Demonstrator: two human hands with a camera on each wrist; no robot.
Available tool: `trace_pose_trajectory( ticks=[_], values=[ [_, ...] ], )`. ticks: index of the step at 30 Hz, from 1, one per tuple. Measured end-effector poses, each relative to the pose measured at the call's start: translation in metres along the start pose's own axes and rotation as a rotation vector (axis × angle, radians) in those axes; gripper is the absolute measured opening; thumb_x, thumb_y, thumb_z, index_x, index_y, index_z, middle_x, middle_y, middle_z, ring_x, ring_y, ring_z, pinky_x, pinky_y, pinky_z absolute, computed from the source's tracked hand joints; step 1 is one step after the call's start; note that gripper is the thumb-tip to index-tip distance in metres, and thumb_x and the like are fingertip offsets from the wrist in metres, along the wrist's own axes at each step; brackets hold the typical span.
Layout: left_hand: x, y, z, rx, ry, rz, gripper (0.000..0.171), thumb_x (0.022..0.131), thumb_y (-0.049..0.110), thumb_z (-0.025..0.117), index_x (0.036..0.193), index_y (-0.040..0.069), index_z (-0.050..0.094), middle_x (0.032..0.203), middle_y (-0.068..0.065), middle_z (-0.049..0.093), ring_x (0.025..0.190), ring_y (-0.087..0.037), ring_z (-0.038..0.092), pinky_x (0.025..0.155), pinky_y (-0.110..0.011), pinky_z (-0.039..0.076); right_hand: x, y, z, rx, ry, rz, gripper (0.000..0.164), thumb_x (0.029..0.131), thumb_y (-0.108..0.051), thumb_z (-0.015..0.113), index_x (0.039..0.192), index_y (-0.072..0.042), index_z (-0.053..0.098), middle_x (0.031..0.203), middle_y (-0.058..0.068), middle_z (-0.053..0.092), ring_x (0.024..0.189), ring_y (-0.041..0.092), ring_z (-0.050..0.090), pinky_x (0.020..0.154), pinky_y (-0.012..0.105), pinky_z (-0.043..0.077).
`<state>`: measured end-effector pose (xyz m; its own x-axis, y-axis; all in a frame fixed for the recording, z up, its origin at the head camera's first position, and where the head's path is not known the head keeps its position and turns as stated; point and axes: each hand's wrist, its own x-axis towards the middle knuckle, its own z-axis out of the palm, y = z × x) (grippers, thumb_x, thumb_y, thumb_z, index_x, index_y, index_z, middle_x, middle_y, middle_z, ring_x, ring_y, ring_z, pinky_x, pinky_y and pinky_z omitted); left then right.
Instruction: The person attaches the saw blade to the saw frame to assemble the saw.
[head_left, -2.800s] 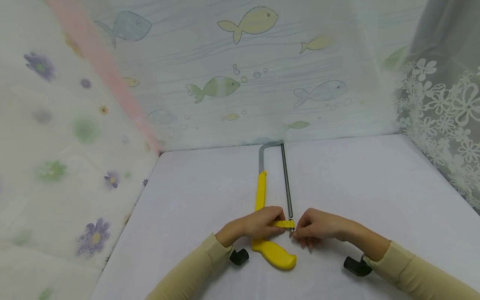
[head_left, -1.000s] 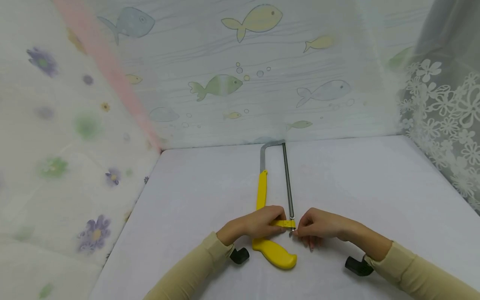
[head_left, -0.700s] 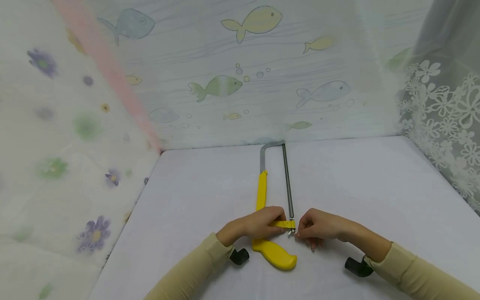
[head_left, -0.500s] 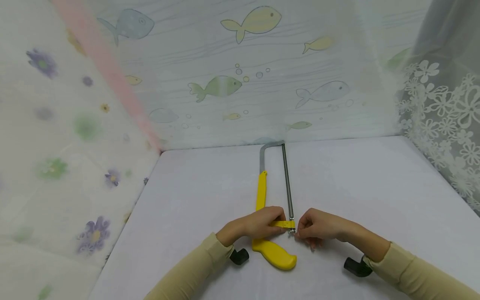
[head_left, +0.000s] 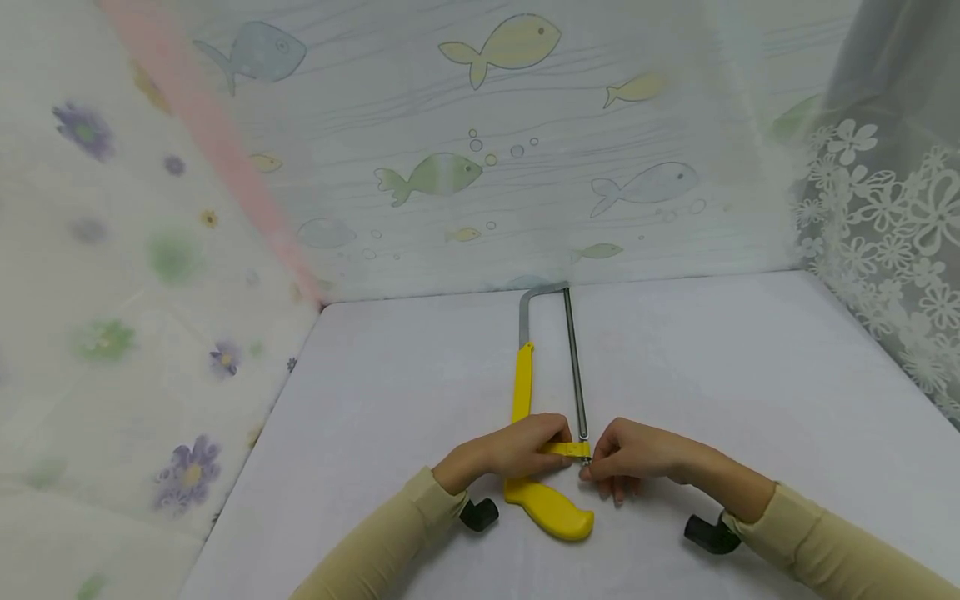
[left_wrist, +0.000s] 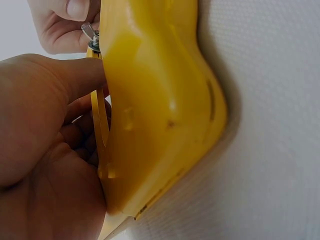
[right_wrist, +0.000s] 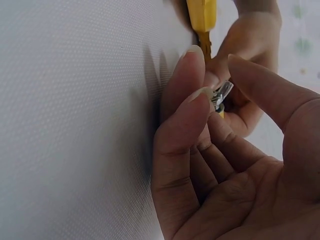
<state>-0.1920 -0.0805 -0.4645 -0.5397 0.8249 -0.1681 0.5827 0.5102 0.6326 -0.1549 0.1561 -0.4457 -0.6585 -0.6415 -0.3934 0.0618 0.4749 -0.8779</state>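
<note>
A hacksaw with a yellow handle (head_left: pixel 553 510) lies on the table, its grey bow pointing away and its dark blade (head_left: pixel 573 358) on the right. My left hand (head_left: pixel 521 446) grips the frame at its short yellow crosspiece (head_left: pixel 568 449), thumb and fingers around it in the left wrist view. A small metal wing nut (right_wrist: pixel 223 94) sits at the blade's near end, just beyond that crosspiece. My right hand (head_left: pixel 637 454) is at this wing nut, with its thumb and curled fingers on either side of it. In the left wrist view the handle hides part of the nut's surroundings.
A white cloth (head_left: pixel 405 358) covers the table. Fish-patterned fabric (head_left: pixel 525 167) hangs behind the far edge, close to the saw's bow. Flowered fabric (head_left: pixel 150 358) stands on the left and a grey lace curtain (head_left: pixel 900 208) on the right. Dark wrist mounts (head_left: pixel 478 514) sit below both forearms.
My right fingertips have shifted slightly left and now overlap the wing nut, which showed clear of them a moment ago. The wing nut's wings have turned. The left hand and saw stay put.
</note>
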Motion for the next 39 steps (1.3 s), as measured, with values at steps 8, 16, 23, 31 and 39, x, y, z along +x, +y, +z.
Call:
trace_pose_trajectory(
  ticks=[8,16,23,31,39],
  values=[
    [-0.0007,0.0019,-0.0004,-0.002,0.001,-0.002,0.01,0.103,0.019,0.065,0.107,0.013,0.058,0.096,0.008,0.056,0.087,-0.006,0.05,0.079,-0.017,0.043,-0.0002,-0.0019,0.0009,0.005,-0.003,-0.001,0.034,0.097,-0.027,0.071,0.079,0.002,0.073,0.068,0.01,0.07,0.053,0.012,0.059,0.048,0.022,0.041],
    [-0.0013,0.0028,-0.0008,0.01,0.001,-0.011,0.011,0.102,0.019,0.065,0.107,0.013,0.058,0.096,0.009,0.056,0.087,-0.006,0.05,0.08,-0.017,0.043,-0.0009,-0.0037,0.0014,0.002,-0.005,0.004,0.034,0.098,-0.027,0.07,0.079,0.002,0.073,0.069,0.01,0.07,0.053,0.011,0.059,0.048,0.022,0.041],
    [-0.0006,0.002,-0.0005,0.013,0.001,-0.012,0.011,0.103,0.021,0.065,0.108,0.013,0.059,0.096,0.008,0.057,0.087,-0.006,0.05,0.079,-0.017,0.043,-0.0013,-0.0023,0.0002,-0.01,0.003,0.013,0.033,0.098,-0.028,0.07,0.08,0.0,0.073,0.069,0.009,0.069,0.054,0.012,0.058,0.048,0.022,0.041],
    [-0.0007,0.0036,-0.0013,0.009,0.003,-0.008,0.011,0.103,0.02,0.065,0.107,0.012,0.059,0.096,0.008,0.056,0.086,-0.006,0.05,0.079,-0.017,0.043,-0.0036,0.0,-0.0027,-0.014,0.005,0.008,0.027,0.098,-0.023,0.068,0.084,-0.001,0.074,0.07,0.009,0.069,0.056,0.014,0.058,0.05,0.024,0.042],
    [-0.0005,0.0033,-0.0011,0.014,0.003,-0.001,0.011,0.102,0.02,0.065,0.106,0.012,0.059,0.096,0.008,0.056,0.086,-0.006,0.05,0.078,-0.017,0.043,-0.0052,0.0022,-0.0047,-0.015,0.007,-0.003,0.019,0.097,-0.019,0.069,0.089,-0.002,0.073,0.071,0.009,0.068,0.057,0.015,0.06,0.05,0.025,0.043]
  ],
)
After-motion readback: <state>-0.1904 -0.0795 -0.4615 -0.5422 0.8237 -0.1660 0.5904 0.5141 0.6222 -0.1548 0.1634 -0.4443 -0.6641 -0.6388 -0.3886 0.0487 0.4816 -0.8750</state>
